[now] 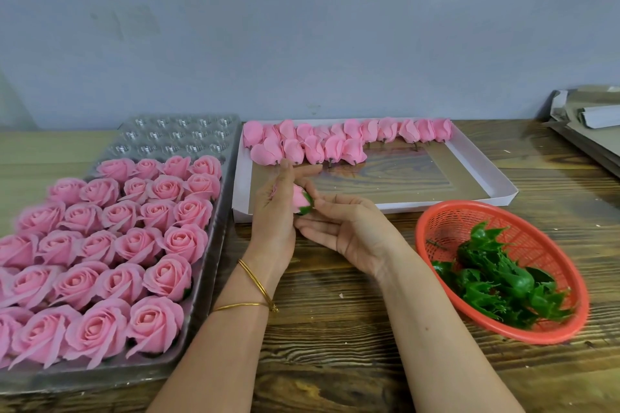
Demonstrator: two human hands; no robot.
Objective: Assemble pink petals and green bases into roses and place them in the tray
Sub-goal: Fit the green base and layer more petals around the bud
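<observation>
Holds a pink bud (298, 198) in the curled left hand (275, 211), low over the table (335, 329), just in front of the white box (483, 176). Pinches its green base (307, 208) with the right hand (349, 231), other fingers loose. At left, tray (174, 136) mostly filled with roses (134, 245). At right, red basket (446, 228) of bases (496, 282). More buds (335, 141) lined up in box.

Clear glossy plastic tray (174, 134), rough-grained wooden table (335, 329), red plastic mesh basket (446, 221).
</observation>
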